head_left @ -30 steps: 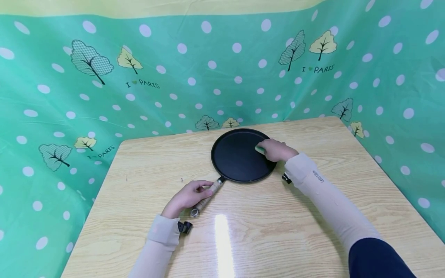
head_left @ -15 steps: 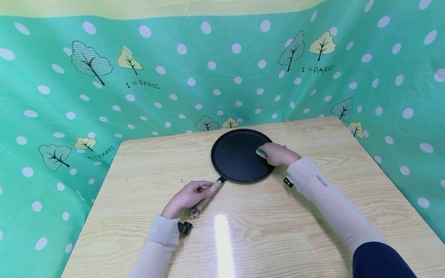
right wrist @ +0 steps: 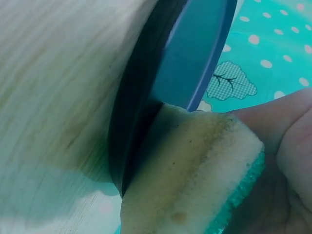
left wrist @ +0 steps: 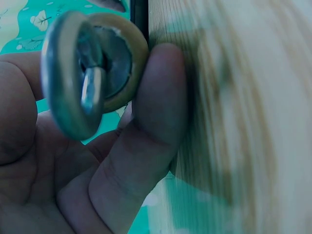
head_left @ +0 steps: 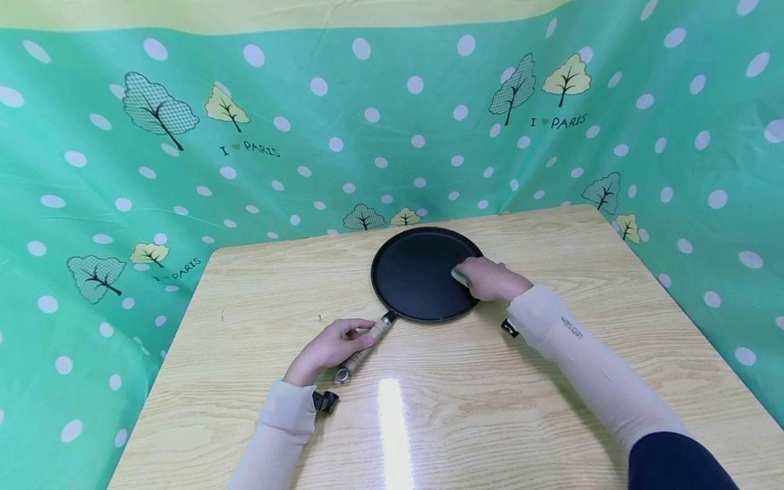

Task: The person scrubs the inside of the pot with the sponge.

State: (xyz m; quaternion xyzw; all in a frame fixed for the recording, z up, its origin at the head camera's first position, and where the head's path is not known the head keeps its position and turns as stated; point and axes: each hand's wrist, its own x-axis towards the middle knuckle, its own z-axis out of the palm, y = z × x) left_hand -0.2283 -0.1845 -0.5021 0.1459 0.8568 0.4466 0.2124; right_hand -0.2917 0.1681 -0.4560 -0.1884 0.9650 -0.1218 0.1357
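A flat black round pan (head_left: 416, 275) lies on the wooden table, its wrapped handle (head_left: 380, 331) slanting toward the person. My left hand (head_left: 333, 344) holds that handle between thumb and fingers; in the left wrist view the metal hanging ring (left wrist: 51, 78) at the handle's end shows close up. At the right side of the pan, my right hand (head_left: 486, 278) grips a sponge (head_left: 460, 277) against the cooking surface. The right wrist view shows the sponge (right wrist: 190, 165) as pale and stained with a green scouring layer, by the pan's rim (right wrist: 146, 97). Most of the right fingers are hidden there.
The wooden table (head_left: 257, 292) extends around the pan, with a bright light reflection in front. A green polka-dot cloth (head_left: 343, 122) hangs behind and along the sides. Each wrist carries a small black camera mount (head_left: 326, 401).
My right hand has slid the sponge slightly toward the person and to the right across the pan. The left hand and the pan stay almost still.
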